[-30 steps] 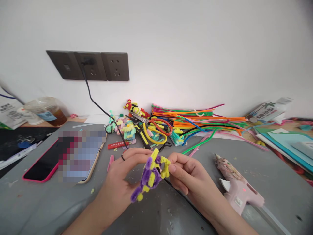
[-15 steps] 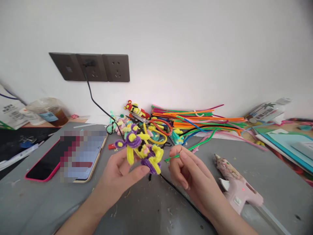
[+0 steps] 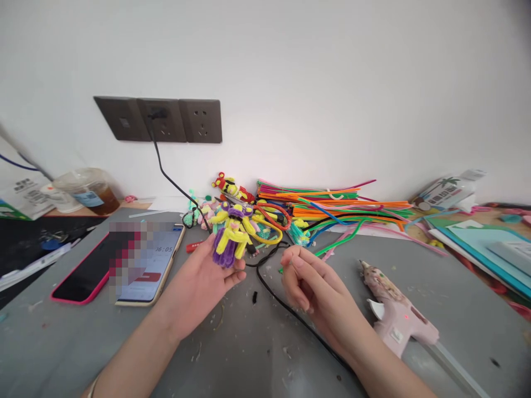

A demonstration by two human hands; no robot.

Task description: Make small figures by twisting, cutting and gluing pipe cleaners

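My left hand (image 3: 199,293) is turned palm up and holds a small purple and yellow pipe-cleaner doll (image 3: 231,237) on its fingers. The doll has round ears, yellow limbs and a purple lower part. My right hand (image 3: 311,282) is curled beside it, thumb against the forefinger, with nothing visible in it. Behind that hand the end of a green pipe cleaner (image 3: 342,239) shows on the table. Scissors with orange and yellow handles (image 3: 269,235) lie just beyond the doll, partly hidden by it.
Bundles of coloured pipe cleaners (image 3: 348,208) lie along the wall near a red and yellow doll (image 3: 230,187). A pink glue gun (image 3: 398,315) rests at right. Two phones (image 3: 89,271) lie at left, before a drink cup (image 3: 89,193). A black cord (image 3: 290,312) crosses the table.
The doll has turned more upright, its purple lower part now facing me. My left hand has rolled palm up beneath it. My right hand stays curled in nearly the same place.
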